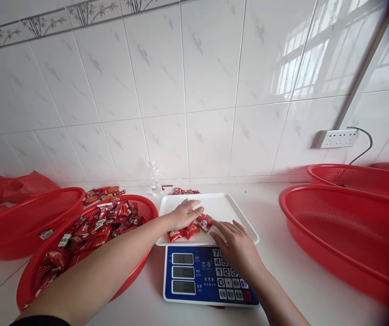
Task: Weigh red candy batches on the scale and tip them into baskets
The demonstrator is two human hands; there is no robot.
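Several red wrapped candies [191,231] lie on the white tray [240,222] of a digital scale [211,276] with a blue keypad panel. Over the tray's left half, my left hand [183,214] has its fingers stretched out, just above or against the candies; the exact contact is hidden. My right hand [235,242] reaches over the tray's front edge with fingers apart, its fingertips beside the rightmost candy. Neither hand grips anything. Under my left forearm stands a red basket [149,208] heaped with wrapped candies [102,222].
Another red basket [68,199] stands at the far left beside red plastic bags [21,188]. A clear bottle [154,179] is behind the tray near the tiled wall. Red baskets [337,194] stand at the right, below a power strip [337,138] on the wall.
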